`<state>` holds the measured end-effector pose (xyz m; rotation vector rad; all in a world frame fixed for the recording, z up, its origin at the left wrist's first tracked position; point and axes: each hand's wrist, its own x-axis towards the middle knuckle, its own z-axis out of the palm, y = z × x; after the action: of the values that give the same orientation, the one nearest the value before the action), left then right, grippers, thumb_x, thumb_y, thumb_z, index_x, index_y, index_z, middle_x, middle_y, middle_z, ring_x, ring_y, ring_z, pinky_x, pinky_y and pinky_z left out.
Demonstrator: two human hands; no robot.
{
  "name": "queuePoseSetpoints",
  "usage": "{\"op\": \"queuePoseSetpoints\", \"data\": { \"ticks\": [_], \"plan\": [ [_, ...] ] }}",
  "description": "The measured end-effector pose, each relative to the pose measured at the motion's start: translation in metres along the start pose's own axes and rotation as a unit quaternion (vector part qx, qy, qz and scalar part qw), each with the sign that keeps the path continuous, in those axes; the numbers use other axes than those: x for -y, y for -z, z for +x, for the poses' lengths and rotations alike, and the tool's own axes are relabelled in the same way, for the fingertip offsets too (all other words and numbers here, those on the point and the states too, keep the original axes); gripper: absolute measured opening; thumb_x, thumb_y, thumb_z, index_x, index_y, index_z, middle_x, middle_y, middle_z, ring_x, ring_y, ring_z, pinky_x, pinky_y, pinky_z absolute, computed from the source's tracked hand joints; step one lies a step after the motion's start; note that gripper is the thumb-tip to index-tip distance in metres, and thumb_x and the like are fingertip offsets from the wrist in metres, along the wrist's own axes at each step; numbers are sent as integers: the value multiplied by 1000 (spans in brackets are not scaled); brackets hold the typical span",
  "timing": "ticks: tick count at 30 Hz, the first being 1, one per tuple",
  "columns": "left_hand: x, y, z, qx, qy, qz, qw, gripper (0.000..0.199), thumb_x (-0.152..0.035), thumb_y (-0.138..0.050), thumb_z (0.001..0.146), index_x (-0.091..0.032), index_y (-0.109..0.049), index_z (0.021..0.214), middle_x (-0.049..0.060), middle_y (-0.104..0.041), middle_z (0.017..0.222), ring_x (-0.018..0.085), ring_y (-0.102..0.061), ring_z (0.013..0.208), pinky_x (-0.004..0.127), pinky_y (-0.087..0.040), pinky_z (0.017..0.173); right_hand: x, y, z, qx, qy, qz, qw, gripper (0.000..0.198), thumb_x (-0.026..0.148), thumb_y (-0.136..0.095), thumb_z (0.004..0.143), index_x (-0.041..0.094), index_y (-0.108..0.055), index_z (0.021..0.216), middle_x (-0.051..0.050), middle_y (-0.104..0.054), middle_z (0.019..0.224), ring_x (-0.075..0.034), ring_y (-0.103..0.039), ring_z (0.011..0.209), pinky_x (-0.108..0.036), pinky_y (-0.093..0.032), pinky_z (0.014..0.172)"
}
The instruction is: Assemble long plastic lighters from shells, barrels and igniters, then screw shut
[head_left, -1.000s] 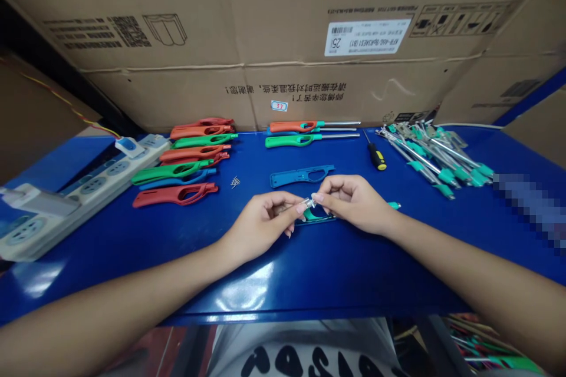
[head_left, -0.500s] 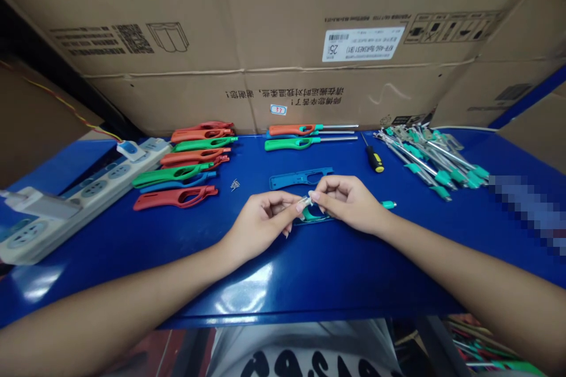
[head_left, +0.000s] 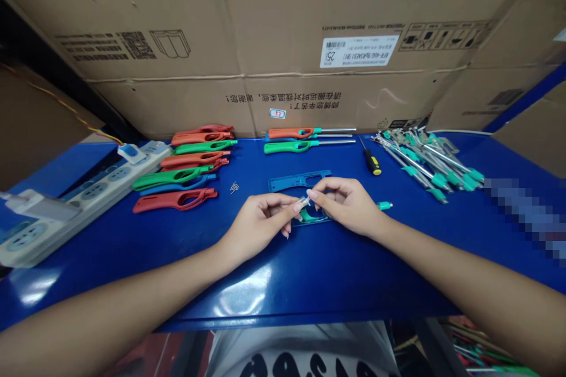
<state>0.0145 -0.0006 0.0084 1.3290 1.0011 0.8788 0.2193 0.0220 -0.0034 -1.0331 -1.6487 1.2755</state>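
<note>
Head view: left hand (head_left: 259,225) and right hand (head_left: 347,205) pinch small clear part (head_left: 304,201) together between fingertips, low over blue table (head_left: 309,271). Teal shell (head_left: 312,216) on table under hands, blue shell (head_left: 298,180) just behind. Screwdriver (head_left: 370,160) farther right.

Shell pile (head_left: 183,165) is blocking my left, tube heap (head_left: 427,159) crowding my right; near bench (head_left: 309,271) is lying open.
</note>
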Motion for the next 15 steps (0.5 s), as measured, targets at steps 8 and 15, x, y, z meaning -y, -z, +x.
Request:
{"op": "queuePoseSetpoints", "data": {
  "ticks": [8, 15],
  "plan": [
    [2, -2, 0, -5, 1, 13, 1000, 27, -37, -75, 82, -11, -78, 90, 2, -68, 66, 7, -53, 49, 19, -46, 51, -2, -4, -2, -9, 9, -11, 1000, 43, 58, -70, 83, 17, -58, 75, 3, -50, 62, -9, -40, 54, -24, -31, 49],
    [-3, -1, 2, 7, -5, 44, 999, 25, -34, -71, 85, -11, -77, 93, 1, -68, 67, 7, -55, 50, 19, -47, 51, 1, -4, 0, 10, 7, 16, 1000, 43, 56, -74, 80, 16, -60, 73, 3, -55, 60, -6, -42, 48, -21, -32, 45]
  ]
}}
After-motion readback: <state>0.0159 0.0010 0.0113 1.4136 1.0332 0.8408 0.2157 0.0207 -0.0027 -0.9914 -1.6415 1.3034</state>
